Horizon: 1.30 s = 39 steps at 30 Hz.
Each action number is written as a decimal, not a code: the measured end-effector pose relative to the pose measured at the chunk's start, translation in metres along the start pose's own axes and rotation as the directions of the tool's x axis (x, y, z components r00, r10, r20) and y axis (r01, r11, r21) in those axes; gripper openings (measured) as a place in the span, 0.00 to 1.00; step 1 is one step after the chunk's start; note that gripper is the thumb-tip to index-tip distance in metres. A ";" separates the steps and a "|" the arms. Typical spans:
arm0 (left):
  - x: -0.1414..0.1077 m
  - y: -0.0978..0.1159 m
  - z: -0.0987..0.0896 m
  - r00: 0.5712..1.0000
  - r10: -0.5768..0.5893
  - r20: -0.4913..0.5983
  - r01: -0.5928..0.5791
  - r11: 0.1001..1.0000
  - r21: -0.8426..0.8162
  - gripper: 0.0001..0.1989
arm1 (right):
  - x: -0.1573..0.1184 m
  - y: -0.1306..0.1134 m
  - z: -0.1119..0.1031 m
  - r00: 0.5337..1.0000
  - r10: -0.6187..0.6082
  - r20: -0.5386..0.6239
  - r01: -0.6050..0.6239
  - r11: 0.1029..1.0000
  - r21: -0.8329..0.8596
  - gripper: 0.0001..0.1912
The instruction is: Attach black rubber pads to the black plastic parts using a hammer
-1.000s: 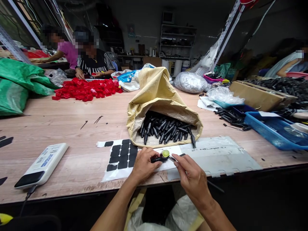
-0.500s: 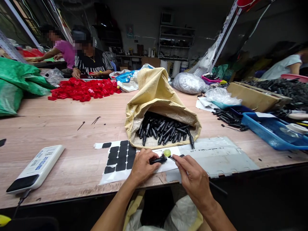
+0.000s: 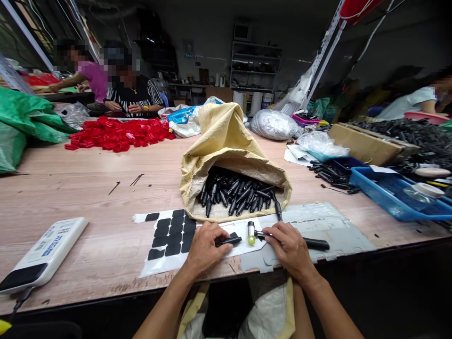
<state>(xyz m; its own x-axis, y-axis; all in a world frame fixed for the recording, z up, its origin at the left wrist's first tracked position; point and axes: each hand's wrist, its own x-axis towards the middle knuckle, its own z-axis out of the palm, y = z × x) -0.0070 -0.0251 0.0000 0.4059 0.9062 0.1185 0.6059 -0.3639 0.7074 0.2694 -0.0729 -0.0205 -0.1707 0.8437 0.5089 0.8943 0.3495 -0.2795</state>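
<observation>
My left hand (image 3: 206,248) is closed around a black pen-shaped plastic part (image 3: 229,240), low over the white sheet. Across from it, my right hand (image 3: 287,246) grips the thin shaft of a small hammer (image 3: 251,233), whose head has a yellow-green face and a metallic end. The hammer's black handle sticks out to the right, past my fingers, over a grey board (image 3: 339,230). Just beyond both hands lies the mouth of a yellowish woven sack (image 3: 233,150), with many similar black parts (image 3: 243,193) inside. Black rounded stickers (image 3: 173,235) sit on the white sheet beside my left hand.
A white device with a cable (image 3: 45,252) lies at left. Red pieces (image 3: 120,134) are heaped at the back, where co-workers (image 3: 132,96) sit. A blue tray (image 3: 399,197), a cardboard box (image 3: 370,143) and loose black parts (image 3: 332,176) occupy the right. The table edge runs close before me.
The hammer has turned: its yellow-green face now points toward me and its handle lies level instead of slanting down past the table edge. My right hand has shifted slightly right. My left hand still holds the part.
</observation>
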 end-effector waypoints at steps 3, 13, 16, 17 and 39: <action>0.000 0.001 -0.004 0.999 0.016 0.034 -0.014 0.999 -0.048 0.06 | -0.002 0.002 0.007 1.000 0.008 -0.019 -0.008 1.000 -0.005 0.10; -0.044 0.046 -0.001 0.896 -0.241 0.373 0.433 0.289 -0.854 0.19 | -0.004 -0.001 0.008 0.999 0.025 -0.039 -0.026 1.000 -0.013 0.09; -0.044 0.053 0.004 0.843 -0.317 0.435 0.446 -0.039 -0.894 0.16 | -0.006 0.000 0.010 0.998 0.030 -0.048 -0.031 0.999 -0.019 0.09; -0.043 0.053 0.004 0.828 -0.330 0.453 0.443 -0.109 -0.890 0.14 | -0.006 0.000 0.011 0.998 0.030 -0.049 -0.031 0.999 -0.019 0.09; -0.087 0.053 0.017 0.763 -0.161 0.626 0.216 0.976 -0.013 0.18 | -0.001 -0.008 0.005 0.997 0.071 -0.028 -0.071 0.997 -0.011 0.09</action>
<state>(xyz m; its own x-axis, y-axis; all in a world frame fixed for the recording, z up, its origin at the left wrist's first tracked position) 0.0020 -0.1266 0.0153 0.6406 0.6155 -0.4591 0.6703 -0.1566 0.7254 0.2599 -0.0748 -0.0230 -0.0950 0.8545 0.5107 0.9088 0.2839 -0.3059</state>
